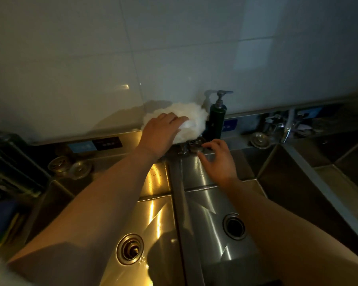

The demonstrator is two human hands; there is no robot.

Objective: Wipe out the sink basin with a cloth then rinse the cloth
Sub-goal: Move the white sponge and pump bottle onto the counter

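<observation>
Presently the cloth (193, 121) is pressed on the back ledge of the sink (207, 205) under the left hand (159, 135), grip flat; the right hand (219, 159) is spread wide by the tap knob (195, 145). The pump bottle (216, 118) just beside the cloth could be toppled by a sideways wipe.

The left basin (153, 219) and the right basin (207, 203) lie side by side, parted by a divider (179, 199). A ledge (107, 158) runs behind both, against the wall (91, 79). The cloth (194, 120) sits on this ledge behind the divider, just left of the pump bottle (216, 120). The left hand (159, 135) rests on the cloth. The right hand (219, 159) is over the rear of the right basin, before the bottle. Two strainers (70, 167) lie on the ledge at far left. A third basin (293, 182) lies further right.
</observation>
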